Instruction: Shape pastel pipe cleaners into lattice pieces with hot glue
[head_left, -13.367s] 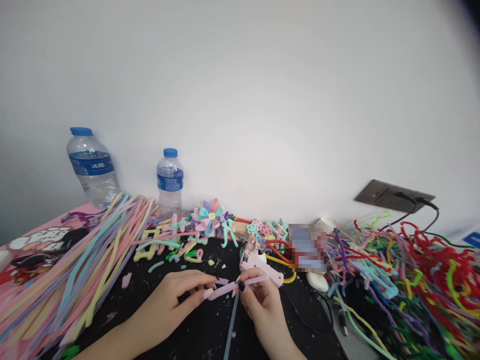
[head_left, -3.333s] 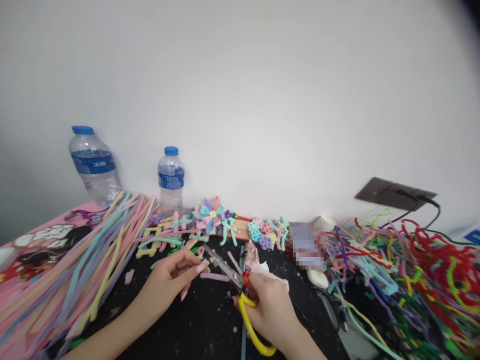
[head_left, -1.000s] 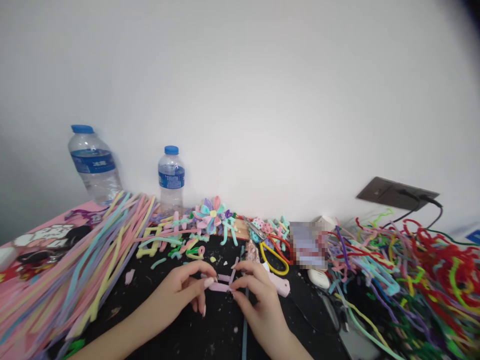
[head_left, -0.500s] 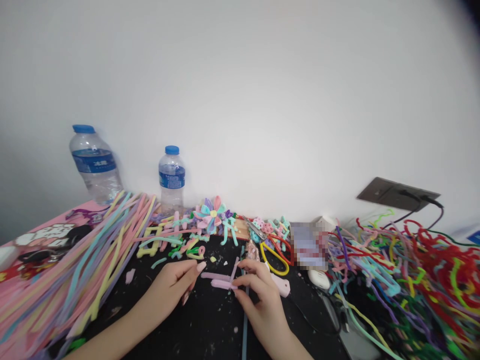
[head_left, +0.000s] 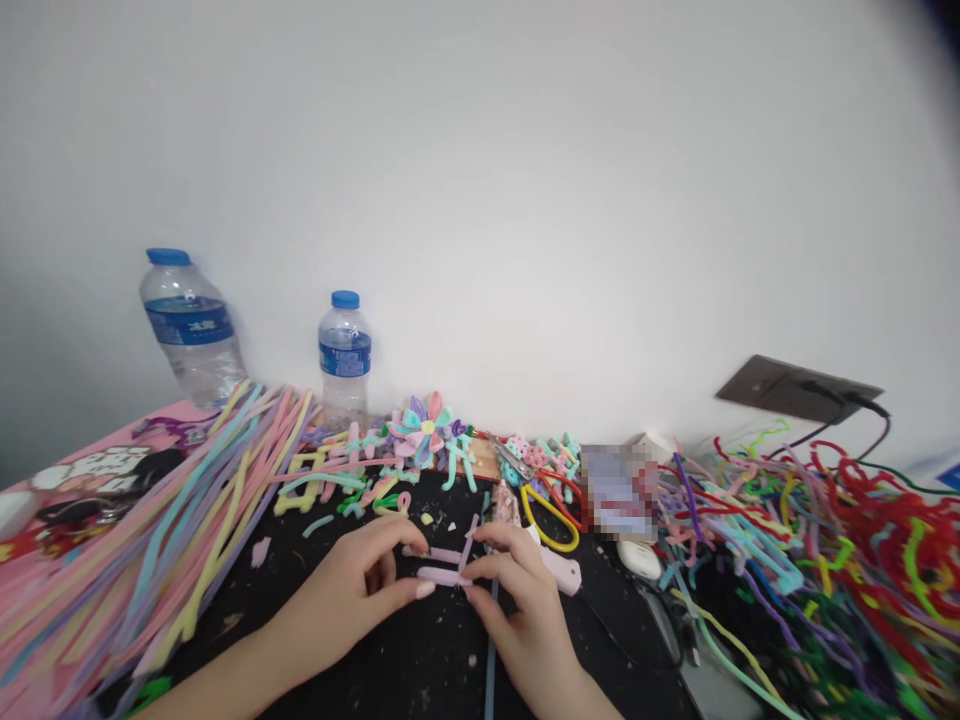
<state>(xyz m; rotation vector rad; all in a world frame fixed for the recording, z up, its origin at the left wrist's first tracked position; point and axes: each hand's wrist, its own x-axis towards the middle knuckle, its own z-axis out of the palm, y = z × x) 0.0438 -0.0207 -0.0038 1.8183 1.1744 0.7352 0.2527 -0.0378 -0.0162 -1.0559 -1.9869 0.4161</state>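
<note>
Between my hands is a lilac pipe cleaner piece (head_left: 447, 577), bent into two side-by-side prongs with a short stem crossing at their right end. The fingers of my left hand (head_left: 364, 575) are curled round the prongs' left ends, thumb on the lower one and fingertips at the upper. My right hand (head_left: 521, 590) pinches the joint on the right between thumb and fingers. Just beyond the right hand lie scissors with yellow and red handles (head_left: 553, 518). A pale pink handle-shaped object (head_left: 561, 571) is partly hidden behind that hand.
Long pastel pipe cleaners (head_left: 217, 520) spread over the left side. A tangle of coloured pipe cleaners (head_left: 847, 560) fills the right. A pipe cleaner flower (head_left: 425, 428) and two bottles (head_left: 345, 355) (head_left: 191, 325) stand by the wall. A white earbud case (head_left: 639, 559) lies right of centre.
My left hand has moved right and opened around the prongs, its thumb and fingertips now at their left ends. My right hand keeps its pinch, almost unmoved.
</note>
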